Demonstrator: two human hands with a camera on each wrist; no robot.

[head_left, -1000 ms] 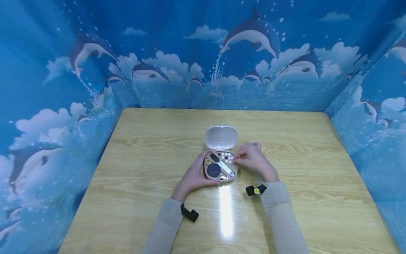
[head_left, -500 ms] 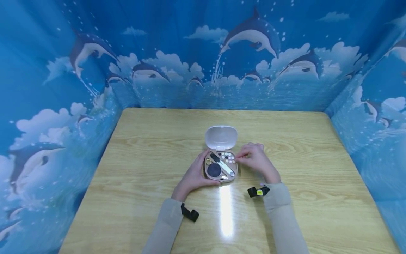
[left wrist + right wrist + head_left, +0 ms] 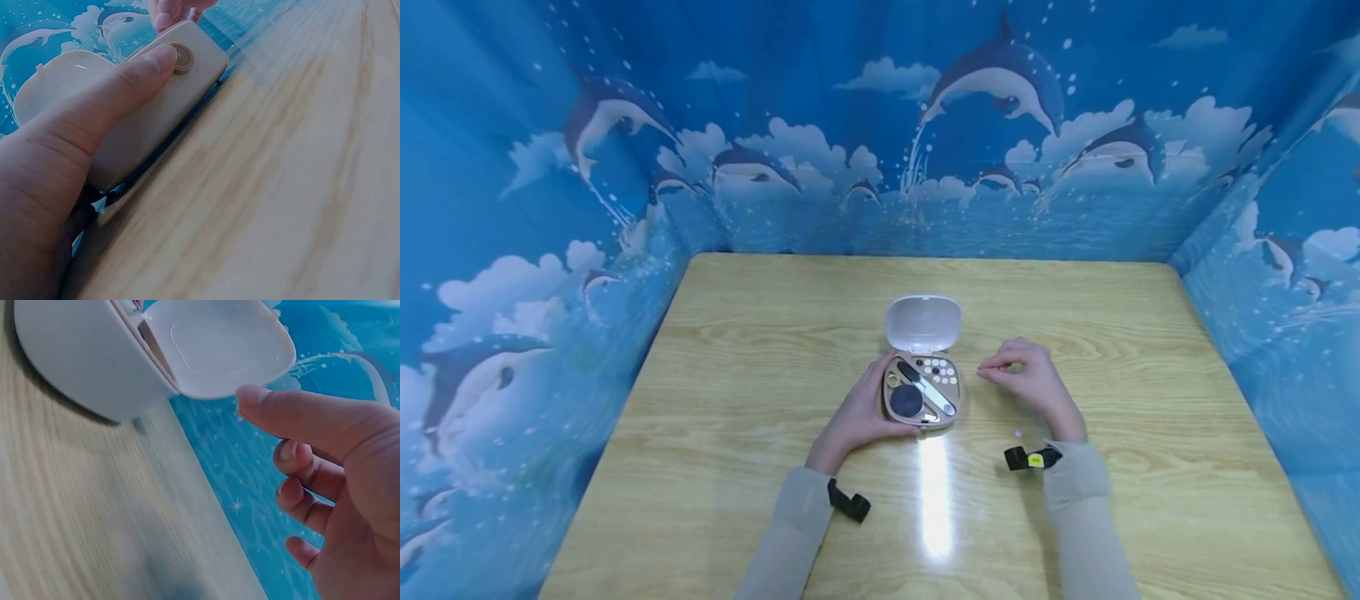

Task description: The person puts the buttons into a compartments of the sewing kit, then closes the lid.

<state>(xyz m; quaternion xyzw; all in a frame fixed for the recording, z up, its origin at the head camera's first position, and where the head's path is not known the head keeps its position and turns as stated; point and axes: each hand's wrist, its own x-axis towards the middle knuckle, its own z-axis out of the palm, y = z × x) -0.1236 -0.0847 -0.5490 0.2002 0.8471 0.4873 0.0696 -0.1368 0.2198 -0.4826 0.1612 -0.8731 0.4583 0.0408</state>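
Observation:
A small sewing kit box (image 3: 961, 408) stands on the table with its translucent lid (image 3: 922, 323) raised at the back. My left hand (image 3: 859, 410) grips its left side; in the left wrist view the thumb lies against the box's round clasp (image 3: 182, 58). Inside are several small round buttons (image 3: 943, 372), mostly white, a dark round pad (image 3: 906, 402), a gold ring-shaped piece (image 3: 892, 381) and a long black-and-white tool (image 3: 934, 396). My right hand (image 3: 1033, 379) hovers right of the box, apart from it, thumb and index tips close together, other fingers loosely curled. Nothing shows between the fingertips.
A small pink dot, button-like, (image 3: 1018, 432) lies on the wooden table (image 3: 1150, 400) near the right wrist. Blue dolphin-print curtains (image 3: 880, 225) stand behind the table and along its sides. Each wrist wears a black camera strap.
My right hand has drawn back rightward from the buttons, leaving the box's right edge and the pink dot in plain sight. The left hand and the box stay where they were.

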